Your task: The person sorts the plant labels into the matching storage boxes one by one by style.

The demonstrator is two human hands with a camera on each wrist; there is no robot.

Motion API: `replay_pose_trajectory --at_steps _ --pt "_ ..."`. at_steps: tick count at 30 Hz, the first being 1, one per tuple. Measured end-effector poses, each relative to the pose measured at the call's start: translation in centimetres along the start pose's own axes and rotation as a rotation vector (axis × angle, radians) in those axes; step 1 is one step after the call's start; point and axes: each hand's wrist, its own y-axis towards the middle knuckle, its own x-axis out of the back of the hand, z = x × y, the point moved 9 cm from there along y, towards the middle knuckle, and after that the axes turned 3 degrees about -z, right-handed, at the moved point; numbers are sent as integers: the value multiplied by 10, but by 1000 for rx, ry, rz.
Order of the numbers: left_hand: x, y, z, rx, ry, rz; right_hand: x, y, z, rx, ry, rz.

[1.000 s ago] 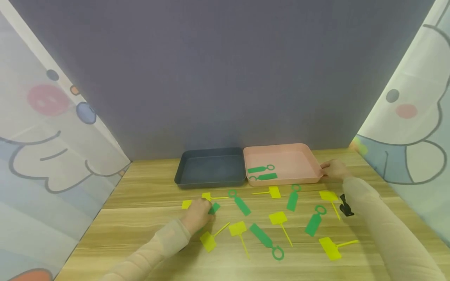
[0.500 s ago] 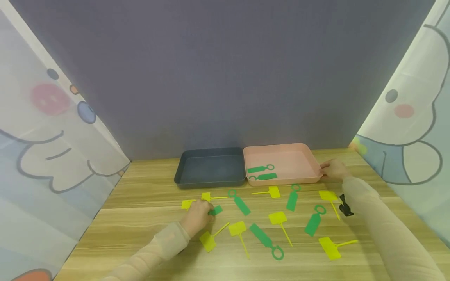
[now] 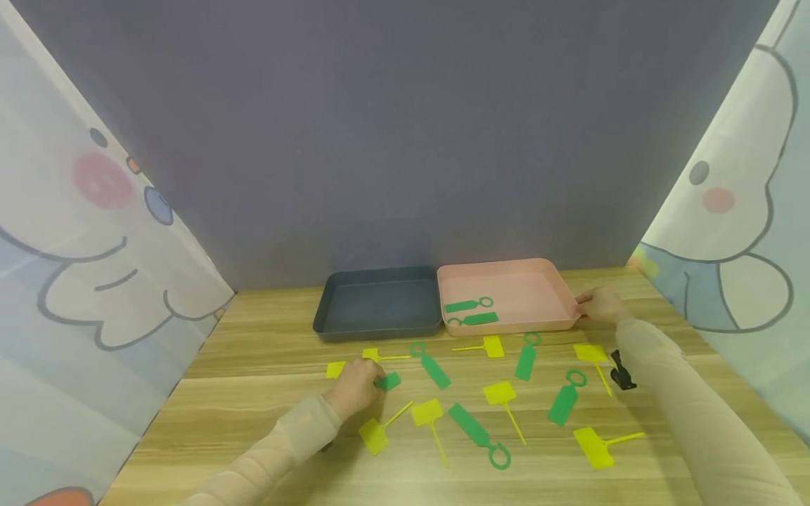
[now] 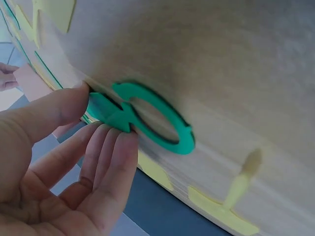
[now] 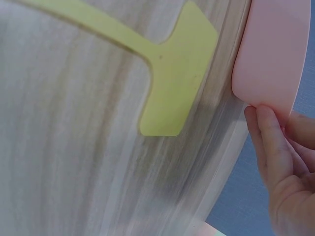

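My left hand point(image 3: 356, 388), low at the table's left-middle, pinches a green ring-ended plant tag point(image 4: 110, 114) between thumb and fingertips. In the left wrist view the tag's ring point(image 4: 184, 140) points away from the fingers, close over the wood; in the head view only its flat end shows past the hand. At the right, my right hand point(image 3: 604, 306) grips the near right corner of the pink tray point(image 3: 519, 327), thumb at the rim and fingers against the outer wall. Two green tags point(image 3: 481, 318) lie in that tray, at its left side.
A dark blue tray point(image 3: 380, 332) stands against the pink one, before a grey panel point(image 3: 405, 140). Several yellow T-shaped tags point(image 3: 500, 392) and green ring tags point(image 3: 470, 423) are scattered over the wooden table point(image 3: 221, 393). A small black object point(image 3: 623, 371) lies beside the right forearm.
The green tag in my left hand has turned slightly, its flat end shifting a little down and right. My right hand stays on the pink tray's corner.
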Motion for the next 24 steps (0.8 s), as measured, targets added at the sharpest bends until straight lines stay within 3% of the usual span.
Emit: replay_pose_trajectory --at_steps 11,24 --pt "-4 0 8 50 -33 34 0 -1 0 -4 -6 5" --pt "4 10 -3 -23 -44 -4 1 -2 2 10 -26 -2"
